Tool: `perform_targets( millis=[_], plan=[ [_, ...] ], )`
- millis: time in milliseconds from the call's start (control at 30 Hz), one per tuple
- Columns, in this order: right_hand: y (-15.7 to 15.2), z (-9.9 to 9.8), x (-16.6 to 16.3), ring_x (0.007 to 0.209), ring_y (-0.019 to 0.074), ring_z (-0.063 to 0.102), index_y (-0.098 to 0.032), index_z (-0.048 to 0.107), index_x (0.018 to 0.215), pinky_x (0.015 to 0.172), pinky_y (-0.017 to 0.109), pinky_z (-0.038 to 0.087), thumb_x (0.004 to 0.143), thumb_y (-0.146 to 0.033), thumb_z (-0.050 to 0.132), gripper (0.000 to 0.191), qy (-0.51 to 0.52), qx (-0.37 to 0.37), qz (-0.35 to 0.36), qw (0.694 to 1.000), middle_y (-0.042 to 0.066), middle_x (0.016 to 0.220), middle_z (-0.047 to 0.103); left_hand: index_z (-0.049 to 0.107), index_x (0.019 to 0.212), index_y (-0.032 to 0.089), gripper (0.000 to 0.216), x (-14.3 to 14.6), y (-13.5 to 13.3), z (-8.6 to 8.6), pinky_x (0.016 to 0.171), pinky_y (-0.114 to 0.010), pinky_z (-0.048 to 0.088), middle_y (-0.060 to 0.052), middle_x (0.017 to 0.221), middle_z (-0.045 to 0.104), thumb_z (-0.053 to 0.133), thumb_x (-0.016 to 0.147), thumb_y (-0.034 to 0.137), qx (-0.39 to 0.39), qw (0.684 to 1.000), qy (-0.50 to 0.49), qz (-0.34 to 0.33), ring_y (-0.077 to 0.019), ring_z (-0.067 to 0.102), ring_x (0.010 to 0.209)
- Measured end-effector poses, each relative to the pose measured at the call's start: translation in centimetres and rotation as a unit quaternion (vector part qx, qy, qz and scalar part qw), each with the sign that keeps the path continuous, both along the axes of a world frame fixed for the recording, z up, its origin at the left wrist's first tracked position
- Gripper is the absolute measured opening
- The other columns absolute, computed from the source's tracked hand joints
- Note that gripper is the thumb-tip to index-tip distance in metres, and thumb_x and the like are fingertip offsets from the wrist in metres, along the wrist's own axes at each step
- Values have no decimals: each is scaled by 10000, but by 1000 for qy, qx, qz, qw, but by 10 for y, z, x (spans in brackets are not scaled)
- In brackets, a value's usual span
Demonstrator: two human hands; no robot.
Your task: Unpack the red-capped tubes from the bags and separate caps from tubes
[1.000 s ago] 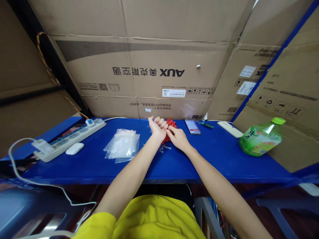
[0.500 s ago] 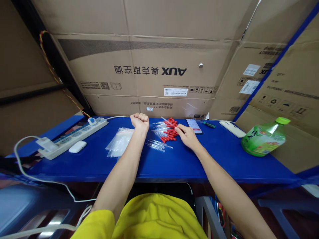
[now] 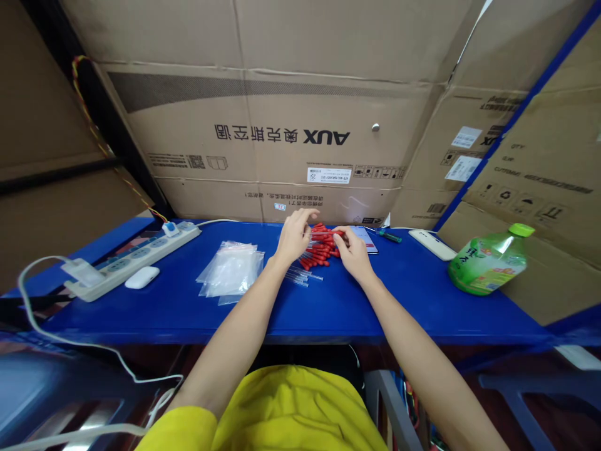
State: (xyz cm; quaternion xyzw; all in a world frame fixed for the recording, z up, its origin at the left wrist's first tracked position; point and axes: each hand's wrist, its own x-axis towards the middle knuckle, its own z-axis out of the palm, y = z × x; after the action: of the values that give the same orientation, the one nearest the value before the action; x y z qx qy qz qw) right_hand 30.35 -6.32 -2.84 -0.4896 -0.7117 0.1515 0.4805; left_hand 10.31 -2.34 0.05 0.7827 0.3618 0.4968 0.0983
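My right hand [image 3: 353, 252] pinches the red bulb of a glass dropper [image 3: 337, 233], whose clear tube points left. Across from it, my left hand [image 3: 295, 235] has its fingers stretched out and apart, by the tip end of that dropper; whether it touches the tube I cannot tell. Between and below the hands lies a pile of red-bulbed droppers [image 3: 320, 255], partly covered by my left hand. Several bare glass tubes [image 3: 303, 276] rest just in front of the pile. Clear plastic bags [image 3: 230, 269] are stacked to the left of my left forearm.
A phone [image 3: 365, 238] and a green-handled screwdriver [image 3: 390, 236] lie behind my right hand. Further right are a white power bank-like slab [image 3: 432, 244] and a green bottle [image 3: 488, 263]. At left sit a power strip [image 3: 141, 257] and a white case [image 3: 142, 277]. Cardboard [image 3: 282, 94] walls the back.
My left hand has moved right from beside the bags to the dropper pile, its fist now opened. The right hand still holds the dropper, whose tube has turned from slanted to nearly level.
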Motion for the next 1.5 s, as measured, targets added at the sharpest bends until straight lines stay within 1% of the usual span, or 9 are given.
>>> perform_targets(
  millis=[167, 233, 333, 467, 633, 900, 1100, 1267, 1500],
  plan=[
    [6, -2, 4, 813, 197, 646, -229, 558, 1106, 739, 294, 508, 1034, -501, 415, 316, 69, 1, -23, 997, 43, 900, 671, 656, 1150, 204, 313, -7, 3, 4, 927, -322, 510, -66, 1029, 747, 384, 999, 178, -43, 990, -133, -8, -191, 692, 940],
    [7, -2, 5, 808, 198, 638, -233, 547, 1074, 727, 291, 500, 1031, -518, 413, 317, 64, -1, -30, 997, 38, 873, 655, 670, 1137, 222, 288, -8, 1, 4, 973, -332, 492, -66, 1079, 745, 404, 1040, 276, -32, 996, -87, -1, -206, 683, 1023],
    [7, -2, 5, 771, 199, 626, -245, 531, 1032, 723, 301, 492, 1029, -523, 405, 306, 34, -6, -33, 999, 29, 840, 642, 683, 1098, 244, 271, -2, -3, -1, 1014, -359, 468, -72, 1138, 733, 443, 1052, 361, -28, 996, 62, -50, -241, 661, 1104],
    [4, -1, 3, 724, 196, 615, -249, 512, 993, 711, 308, 480, 1031, -499, 403, 276, 20, 3, -30, 999, 27, 831, 643, 639, 979, 234, 264, 17, -7, -14, 925, -364, 488, -91, 1013, 713, 427, 1058, 369, -49, 983, 160, -80, -263, 675, 974],
    [2, 0, 1, 709, 197, 616, -249, 517, 990, 701, 302, 461, 1037, -498, 409, 276, 13, 3, -25, 1000, 20, 808, 648, 574, 923, 225, 241, 31, -14, -19, 846, -362, 488, -92, 877, 658, 435, 1057, 368, -70, 985, 146, -68, -264, 659, 821],
    [2, 1, 2, 630, 199, 512, -263, 516, 844, 634, 296, 344, 1019, -542, 445, 337, -23, 0, -83, 996, -14, 640, 546, 578, 972, 224, 248, 30, -10, -24, 809, -335, 468, -94, 949, 663, 399, 1080, 356, -43, 985, 158, -54, -248, 658, 862],
    [9, -2, 2, 590, 165, 418, -249, 484, 756, 584, 288, 315, 988, -616, 473, 435, 78, -13, -29, 996, -35, 609, 443, 577, 946, 200, 364, 25, -6, -25, 793, -327, 455, -106, 965, 669, 305, 1105, 383, 1, 975, 219, -45, -233, 644, 866],
    [14, -5, 2, 530, 130, 314, -253, 433, 733, 504, 270, 260, 931, -674, 549, 479, 207, -55, 39, 976, -59, 609, 354, 573, 938, 196, 388, 26, -2, -27, 798, -319, 447, -101, 951, 671, 284, 1111, 390, 12, 977, 207, -57, -223, 638, 869],
    [17, -6, 1, 544, 118, 352, -240, 469, 742, 497, 249, 281, 922, -672, 579, 481, 210, -26, 9, 977, -54, 622, 390, 570, 917, 202, 385, 31, -2, -28, 790, -306, 423, -84, 905, 659, 303, 1107, 405, -4, 980, 181, -81, -218, 621, 837]
  ],
)
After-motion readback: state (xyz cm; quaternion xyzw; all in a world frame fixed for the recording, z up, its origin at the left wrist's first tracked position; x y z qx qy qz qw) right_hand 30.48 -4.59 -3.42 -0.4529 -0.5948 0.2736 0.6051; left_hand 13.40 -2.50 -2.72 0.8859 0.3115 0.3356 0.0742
